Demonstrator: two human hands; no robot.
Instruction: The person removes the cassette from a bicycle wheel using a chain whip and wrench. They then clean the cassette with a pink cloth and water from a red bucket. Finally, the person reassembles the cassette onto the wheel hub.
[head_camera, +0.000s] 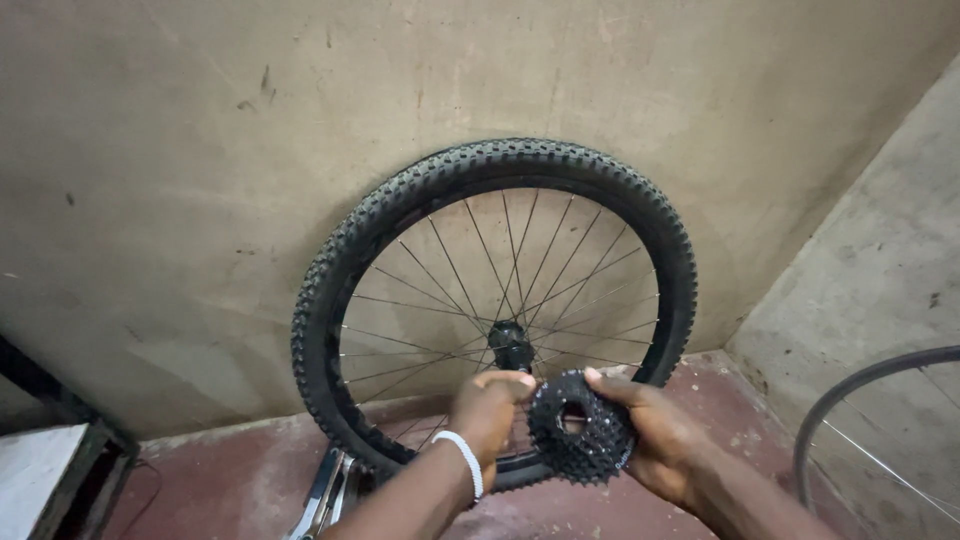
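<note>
A black toothed cassette (580, 428) is held upright just in front of the lower part of a bicycle wheel (495, 300), its flat face toward the camera and its centre hole pointing along the line of sight toward the wheel. The right hand (655, 430) cups it from the right, thumb over the top teeth and fingers closed around the rim. The left hand (487, 412), a white band (464, 462) on its wrist, has its fingers curled by the cassette's left edge, just below the wheel's hub (510, 345).

The knobby-tyred wheel leans upright against a beige wall (200, 150) on a reddish floor (230, 480). Another rim (850, 400) stands at the right edge.
</note>
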